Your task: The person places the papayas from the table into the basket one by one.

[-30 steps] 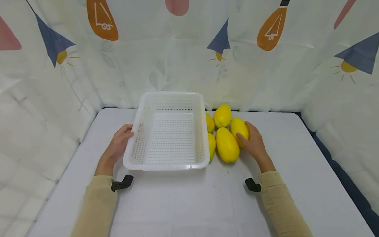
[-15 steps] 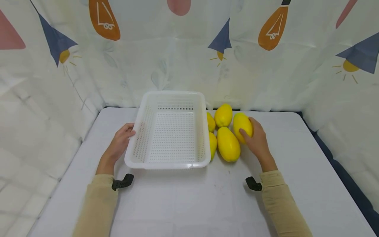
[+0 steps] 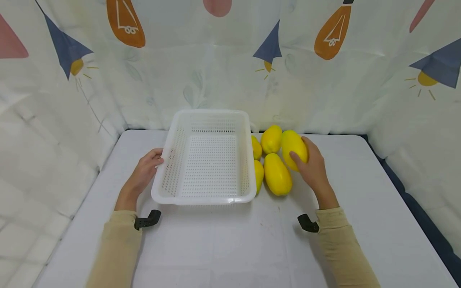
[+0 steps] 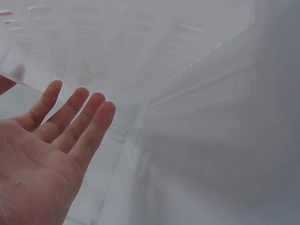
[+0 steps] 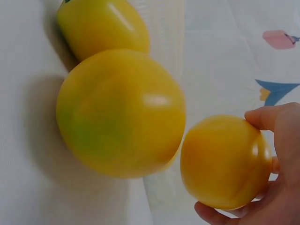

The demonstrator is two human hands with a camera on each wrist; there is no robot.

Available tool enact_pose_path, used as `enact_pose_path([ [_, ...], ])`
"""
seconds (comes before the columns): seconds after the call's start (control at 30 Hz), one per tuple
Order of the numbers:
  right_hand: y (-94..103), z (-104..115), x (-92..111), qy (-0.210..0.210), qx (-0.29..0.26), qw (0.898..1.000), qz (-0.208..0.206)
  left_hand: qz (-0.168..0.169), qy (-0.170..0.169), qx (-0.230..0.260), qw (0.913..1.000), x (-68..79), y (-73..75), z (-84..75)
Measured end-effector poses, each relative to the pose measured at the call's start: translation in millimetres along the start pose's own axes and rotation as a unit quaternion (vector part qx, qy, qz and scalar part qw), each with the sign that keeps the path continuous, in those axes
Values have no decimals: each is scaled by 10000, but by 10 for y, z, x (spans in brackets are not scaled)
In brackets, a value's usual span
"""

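Note:
A white perforated plastic basket [image 3: 209,160] is tilted toward me, its left rim between the thumb and fingers of my left hand [image 3: 145,170]. In the left wrist view, the fingers [image 4: 82,122] of that hand lie fairly straight beneath the basket wall [image 4: 140,51]. My right hand [image 3: 313,168] grips a yellow mango [image 3: 293,148], thumb on the near side and fingers round the right; the right wrist view shows this mango [image 5: 225,161] clear of the white table surface. Closest to it is a large mango [image 3: 277,175] with a greenish patch on its underside.
Behind the held one lies another mango [image 3: 271,139]. Two more, an upper mango [image 3: 256,148] and a lower mango [image 3: 258,176], are partly hidden by the basket's right side. A patterned curtain [image 3: 223,72] hangs behind the white-covered table [image 3: 230,248].
My right hand has lifted the mango up from among the others, moving it slightly right and then back a little to the left. The left hand and basket stay nearly in place.

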State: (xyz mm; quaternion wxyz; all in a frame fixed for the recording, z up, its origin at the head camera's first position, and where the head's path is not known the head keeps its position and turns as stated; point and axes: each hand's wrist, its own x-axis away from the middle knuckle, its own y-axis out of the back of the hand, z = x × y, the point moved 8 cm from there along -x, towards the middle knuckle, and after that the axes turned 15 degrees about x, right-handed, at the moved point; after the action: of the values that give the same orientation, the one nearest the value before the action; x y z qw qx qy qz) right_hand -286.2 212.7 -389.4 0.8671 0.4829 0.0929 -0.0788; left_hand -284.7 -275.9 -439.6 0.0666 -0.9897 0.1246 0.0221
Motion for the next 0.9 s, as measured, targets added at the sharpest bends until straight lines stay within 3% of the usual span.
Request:
enact_pose_path([
  [0.33, 97, 241, 52, 109, -200, 9997, 20, -67, 103, -244, 9996, -9, 26, -16],
  [0.9, 114, 588, 125, 505, -350, 9981, 8, 46, -17, -154, 9999, -10, 20, -36],
])
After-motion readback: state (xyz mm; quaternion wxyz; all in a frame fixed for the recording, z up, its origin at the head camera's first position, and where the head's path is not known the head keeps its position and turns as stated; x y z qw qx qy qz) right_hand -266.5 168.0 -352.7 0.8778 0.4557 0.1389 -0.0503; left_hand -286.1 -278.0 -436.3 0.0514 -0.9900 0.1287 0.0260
